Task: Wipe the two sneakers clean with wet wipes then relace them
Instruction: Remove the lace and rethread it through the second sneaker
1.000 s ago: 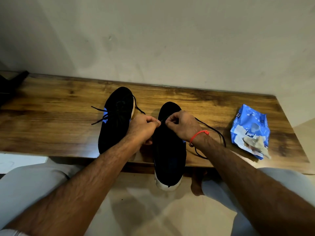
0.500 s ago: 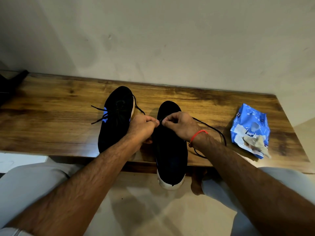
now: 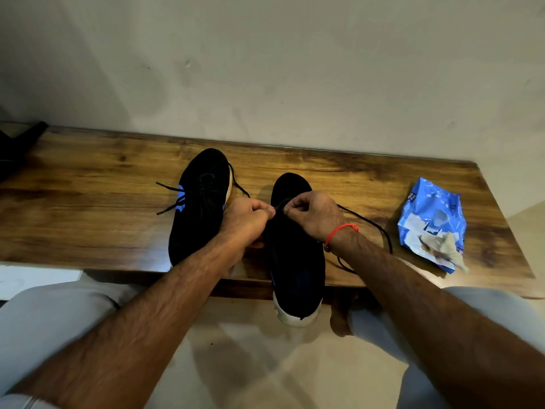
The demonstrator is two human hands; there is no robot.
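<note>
Resting on one wooden bench (image 3: pixel 88 208) are two black sneakers, one blue wet-wipe pack and one crumpled wipe, and the bench serves as landmark for them all. The left sneaker (image 3: pixel 200 205) lies fully on the bench top, toward its middle, toe pointing at the wall (image 3: pixel 265 69) behind the bench; two dark lace ends stick out on its left side and one trails off its right. The right sneaker (image 3: pixel 295 261) lies beside it, apart from it, with its white-soled heel hanging past the bench's near edge. One black lace (image 3: pixel 371 224) loops from this shoe across the bench top to its right.

Two bare hands meet over the right sneaker's upper part. The left hand (image 3: pixel 247 222) has its fingers curled, thumb and forefinger pinching the lace. The right hand (image 3: pixel 315 216), with one red thread (image 3: pixel 342 230) around its wrist, is likewise curled and pinches the same lace just beside the left fingertips.

The wet-wipe pack (image 3: pixel 430 214) lies near the bench's right end, well apart from both shoes. The used wipe (image 3: pixel 442 246) rests on the pack's near part.
</note>
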